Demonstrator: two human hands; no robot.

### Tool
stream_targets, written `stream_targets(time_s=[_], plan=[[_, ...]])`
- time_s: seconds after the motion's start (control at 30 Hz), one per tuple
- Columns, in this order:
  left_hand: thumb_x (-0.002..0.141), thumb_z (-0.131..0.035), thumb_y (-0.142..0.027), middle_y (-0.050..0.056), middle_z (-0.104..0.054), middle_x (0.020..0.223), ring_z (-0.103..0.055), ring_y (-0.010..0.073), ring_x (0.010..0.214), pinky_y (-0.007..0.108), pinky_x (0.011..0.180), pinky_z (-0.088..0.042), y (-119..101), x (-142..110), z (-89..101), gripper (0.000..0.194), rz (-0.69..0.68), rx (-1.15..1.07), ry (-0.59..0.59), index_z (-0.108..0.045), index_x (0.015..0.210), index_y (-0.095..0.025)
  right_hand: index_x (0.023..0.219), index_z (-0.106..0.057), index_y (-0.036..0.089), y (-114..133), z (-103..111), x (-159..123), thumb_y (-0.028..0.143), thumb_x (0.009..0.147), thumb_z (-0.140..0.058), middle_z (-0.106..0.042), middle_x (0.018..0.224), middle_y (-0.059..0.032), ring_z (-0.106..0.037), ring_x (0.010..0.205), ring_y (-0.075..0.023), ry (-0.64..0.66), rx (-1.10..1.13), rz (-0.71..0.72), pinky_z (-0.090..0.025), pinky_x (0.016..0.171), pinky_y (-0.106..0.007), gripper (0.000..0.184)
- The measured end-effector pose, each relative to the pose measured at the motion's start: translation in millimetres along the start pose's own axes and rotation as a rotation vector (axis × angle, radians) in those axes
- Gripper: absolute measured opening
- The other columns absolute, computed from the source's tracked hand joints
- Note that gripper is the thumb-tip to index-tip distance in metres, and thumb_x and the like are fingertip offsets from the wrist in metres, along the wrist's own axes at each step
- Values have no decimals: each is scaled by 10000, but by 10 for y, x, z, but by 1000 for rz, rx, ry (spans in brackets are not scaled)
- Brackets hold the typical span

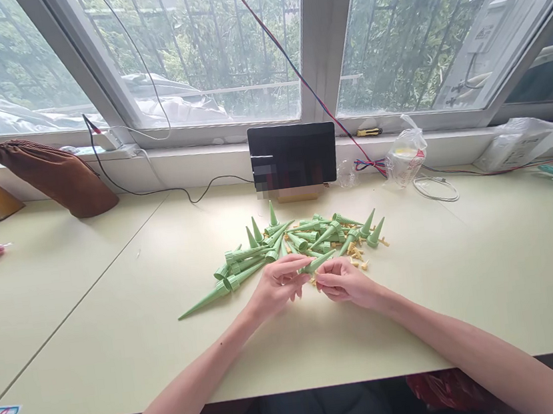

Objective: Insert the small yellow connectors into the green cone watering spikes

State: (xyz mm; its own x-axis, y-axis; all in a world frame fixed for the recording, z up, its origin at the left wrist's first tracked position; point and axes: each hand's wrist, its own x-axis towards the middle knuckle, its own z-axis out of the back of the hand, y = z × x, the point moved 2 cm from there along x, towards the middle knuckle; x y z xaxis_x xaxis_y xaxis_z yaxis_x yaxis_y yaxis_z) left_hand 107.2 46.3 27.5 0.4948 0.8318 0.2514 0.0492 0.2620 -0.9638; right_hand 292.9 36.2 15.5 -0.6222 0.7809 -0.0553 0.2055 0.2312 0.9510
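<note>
The left hand [276,284] has its grip closed lightly about the base of a green spike [319,261], held over the bench [445,267] with its tip slanting up to the right. Just beside it, the right hand [345,282] pinches thumb against forefinger, though whether that grip has hold of something small is not discernible. Beyond both lie heaped green cones [247,254] and scattered yellow pieces [356,251].

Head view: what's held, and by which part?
Green spike, by its wide end, in the left hand. Right hand looks pinched; can't tell on what.
</note>
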Motion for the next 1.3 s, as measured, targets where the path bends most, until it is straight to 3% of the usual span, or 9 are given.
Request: stream_targets(time_s=[0.37, 0.67, 0.8, 0.87, 1.1, 1.3], plan=[[884, -681, -281, 115, -654, 1138, -561, 42, 508, 190, 434, -496, -3, 12, -5, 276, 2, -20, 5, -756, 1144, -231, 691, -561, 149, -21, -5, 0, 397, 836, -745, -337, 516, 91, -184, 425, -26, 72, 200, -93, -141, 393, -177, 340], [837, -722, -328, 94, -656, 1050, -555, 54, 496, 197, 422, -478, -18, 10, -17, 330, 68, 35, -56, -733, 1127, -171, 701, -593, 148, -2, 21, 22, 431, 851, -712, -318, 493, 98, -186, 390, -26, 44, 194, -115, -134, 375, -182, 342], [843, -713, -373, -21, -583, 591, -499, 82, 463, 195, 447, -456, -39, -8, -14, 383, 136, 107, -84, -685, 1141, -134, 727, -631, 130, 34, 27, 32, 473, 872, -677, -371, 487, 86, -223, 379, -26, -24, 63, -63, -153, 369, -183, 375], [858, -693, -398, -47, -534, 519, -480, 87, 458, 194, 456, -447, -54, -14, -13, 395, 160, 124, -94, -665, 1149, -134, 762, -646, 128, 51, 26, 31, 489, 895, -641, -425, 480, 73, -277, 359, -34, -57, -21, -15, -187, 363, -188, 385], [859, -684, -436, -36, -555, 573, -470, 88, 470, 188, 434, -428, -91, -11, -2, 397, 177, 108, -167, -648, 1137, -155, 934, -618, 171, 51, -9, 0, 446, 885, -656, -589, 691, 15, -488, 440, -82, -189, -397, 196, -376, 414, -214, 283], [854, -686, -445, 50, -662, 883, -479, 62, 490, 185, 413, -418, -90, -11, 6, 400, 197, 101, -181, -639, 1136, -165, 992, -626, 176, 23, 20, -11, 381, 932, -599, -617, 722, -24, -562, 582, -139, -354, -867, 412, -442, 527, -256, 215]])
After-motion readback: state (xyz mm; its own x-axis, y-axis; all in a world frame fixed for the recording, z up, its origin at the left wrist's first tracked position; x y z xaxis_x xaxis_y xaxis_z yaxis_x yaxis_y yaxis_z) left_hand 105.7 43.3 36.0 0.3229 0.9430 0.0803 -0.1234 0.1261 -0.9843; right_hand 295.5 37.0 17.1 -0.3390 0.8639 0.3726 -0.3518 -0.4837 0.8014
